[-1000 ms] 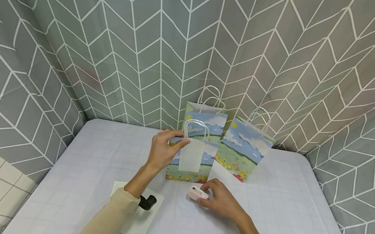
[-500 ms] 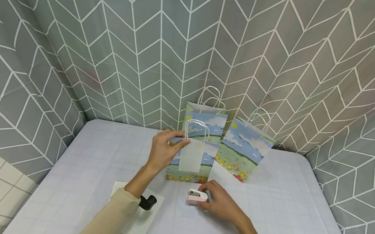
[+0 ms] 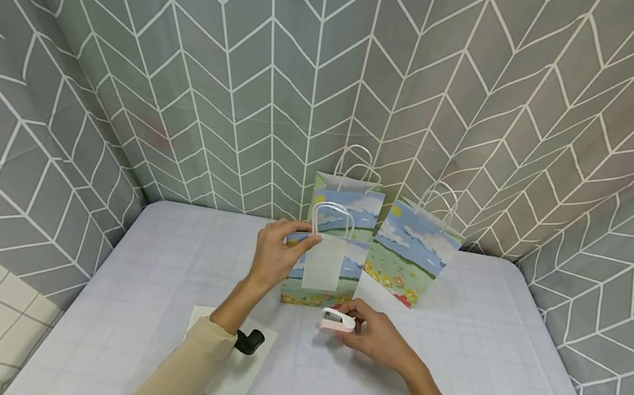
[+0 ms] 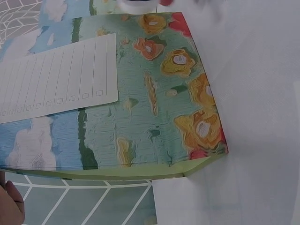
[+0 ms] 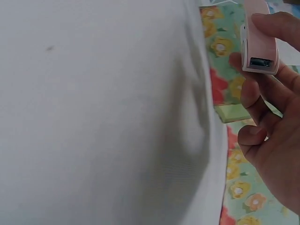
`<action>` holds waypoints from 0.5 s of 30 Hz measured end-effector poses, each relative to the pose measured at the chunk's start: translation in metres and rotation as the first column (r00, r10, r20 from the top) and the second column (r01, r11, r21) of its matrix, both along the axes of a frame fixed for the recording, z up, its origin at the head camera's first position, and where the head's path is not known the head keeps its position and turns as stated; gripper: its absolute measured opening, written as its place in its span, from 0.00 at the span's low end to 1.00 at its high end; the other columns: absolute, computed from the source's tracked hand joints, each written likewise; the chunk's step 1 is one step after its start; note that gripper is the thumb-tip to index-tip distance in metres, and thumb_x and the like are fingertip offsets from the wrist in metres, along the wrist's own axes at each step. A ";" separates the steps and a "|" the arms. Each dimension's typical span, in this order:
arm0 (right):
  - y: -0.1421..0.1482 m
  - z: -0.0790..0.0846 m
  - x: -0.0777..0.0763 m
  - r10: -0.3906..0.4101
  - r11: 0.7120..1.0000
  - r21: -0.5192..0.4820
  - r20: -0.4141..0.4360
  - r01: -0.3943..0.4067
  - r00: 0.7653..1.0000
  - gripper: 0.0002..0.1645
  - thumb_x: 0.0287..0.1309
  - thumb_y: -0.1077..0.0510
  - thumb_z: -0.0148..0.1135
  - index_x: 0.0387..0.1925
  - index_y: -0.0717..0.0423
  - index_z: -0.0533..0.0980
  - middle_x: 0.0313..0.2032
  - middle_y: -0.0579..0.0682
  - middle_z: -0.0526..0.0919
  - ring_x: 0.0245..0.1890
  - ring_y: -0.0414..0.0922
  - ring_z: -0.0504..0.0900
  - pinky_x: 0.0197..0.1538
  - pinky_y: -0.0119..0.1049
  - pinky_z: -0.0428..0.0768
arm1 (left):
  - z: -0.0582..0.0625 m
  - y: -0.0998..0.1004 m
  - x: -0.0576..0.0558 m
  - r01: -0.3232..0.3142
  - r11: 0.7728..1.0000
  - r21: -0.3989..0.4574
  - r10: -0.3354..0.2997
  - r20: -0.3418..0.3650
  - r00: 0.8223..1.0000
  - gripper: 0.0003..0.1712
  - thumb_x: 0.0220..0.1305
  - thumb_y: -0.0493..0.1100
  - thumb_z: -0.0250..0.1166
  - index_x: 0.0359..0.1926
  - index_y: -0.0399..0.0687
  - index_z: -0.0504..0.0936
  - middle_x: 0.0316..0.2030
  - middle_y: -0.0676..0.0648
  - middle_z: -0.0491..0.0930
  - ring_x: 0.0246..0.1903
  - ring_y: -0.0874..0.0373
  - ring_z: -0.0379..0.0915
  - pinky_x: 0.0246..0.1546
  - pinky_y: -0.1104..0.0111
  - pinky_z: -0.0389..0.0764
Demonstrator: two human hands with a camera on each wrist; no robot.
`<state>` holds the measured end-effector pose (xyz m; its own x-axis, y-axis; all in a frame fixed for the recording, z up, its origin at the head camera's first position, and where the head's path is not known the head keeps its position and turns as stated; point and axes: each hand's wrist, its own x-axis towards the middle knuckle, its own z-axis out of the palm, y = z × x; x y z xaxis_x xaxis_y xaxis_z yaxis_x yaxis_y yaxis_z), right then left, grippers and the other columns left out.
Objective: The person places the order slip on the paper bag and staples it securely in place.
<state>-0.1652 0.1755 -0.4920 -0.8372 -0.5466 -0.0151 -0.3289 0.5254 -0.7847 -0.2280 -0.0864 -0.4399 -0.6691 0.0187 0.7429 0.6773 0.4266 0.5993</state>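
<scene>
At the top left edge of the front paper gift bag [image 3: 350, 271], my left hand [image 3: 272, 254] pinches the bag's rim together with a lined paper slip [image 3: 322, 265]. The slip lies flat against the bag's painted front, below the white handles; in the left wrist view its ruled lines and small check boxes show. My right hand [image 3: 376, 335] grips a small pink-and-white stapler [image 3: 338, 320] just in front of the bag's lower right corner. In the right wrist view the stapler [image 5: 260, 44] sits between thumb and fingers, apart from the bag.
Two matching gift bags stand behind, one upright bag [image 3: 350, 202] and one tilted bag [image 3: 413, 252]. A pale sheet of paper [image 3: 237, 373] lies on the white-covered table [image 3: 154, 268] under the left forearm. A patterned curtain [image 3: 311, 85] hangs at the back.
My right hand first turned the stapler and drew it slightly toward me, then raised it a little toward the bag. My left hand, the slip and the bags stay where they were.
</scene>
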 end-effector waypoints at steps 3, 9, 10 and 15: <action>0.002 0.006 0.001 -0.018 1.000 -0.017 -0.015 0.018 1.000 0.22 0.62 0.47 0.70 0.55 0.43 0.75 0.52 0.44 0.82 0.35 0.43 0.75 0.34 0.35 0.74 | 0.000 0.000 0.000 0.001 1.000 -0.003 -0.001 0.006 1.000 0.13 0.55 0.43 0.78 0.40 0.42 0.90 0.34 0.43 0.88 0.37 0.41 0.81 0.49 0.48 0.74; 0.005 0.016 0.000 -0.060 0.996 -0.073 -0.057 0.056 0.997 0.21 0.63 0.45 0.68 0.56 0.42 0.75 0.49 0.44 0.80 0.36 0.44 0.74 0.36 0.36 0.73 | -0.001 0.000 -0.001 0.006 1.000 -0.007 -0.006 -0.005 1.000 0.13 0.55 0.43 0.77 0.40 0.43 0.90 0.35 0.43 0.88 0.36 0.41 0.82 0.48 0.48 0.74; 0.005 0.017 0.000 -0.066 0.995 -0.084 -0.067 0.061 0.996 0.21 0.64 0.46 0.68 0.56 0.42 0.75 0.49 0.43 0.80 0.36 0.44 0.74 0.36 0.36 0.73 | -0.001 0.000 -0.001 0.006 1.000 -0.006 -0.006 -0.006 1.000 0.13 0.55 0.43 0.78 0.40 0.42 0.90 0.35 0.43 0.88 0.37 0.42 0.82 0.48 0.48 0.74; 0.007 0.027 -0.001 -0.076 0.988 -0.142 -0.092 0.063 0.993 0.20 0.64 0.49 0.69 0.56 0.43 0.76 0.44 0.45 0.80 0.36 0.46 0.73 0.36 0.37 0.72 | -0.002 0.000 -0.001 -0.001 1.000 -0.005 0.001 -0.017 1.000 0.13 0.54 0.42 0.78 0.40 0.42 0.90 0.35 0.44 0.88 0.37 0.44 0.82 0.48 0.49 0.75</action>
<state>-0.1667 0.1827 -0.4648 -0.8671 -0.4782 0.1399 -0.3734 0.4377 -0.8180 -0.2289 -0.0867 -0.4418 -0.6564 0.0222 0.7541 0.6870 0.4306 0.5853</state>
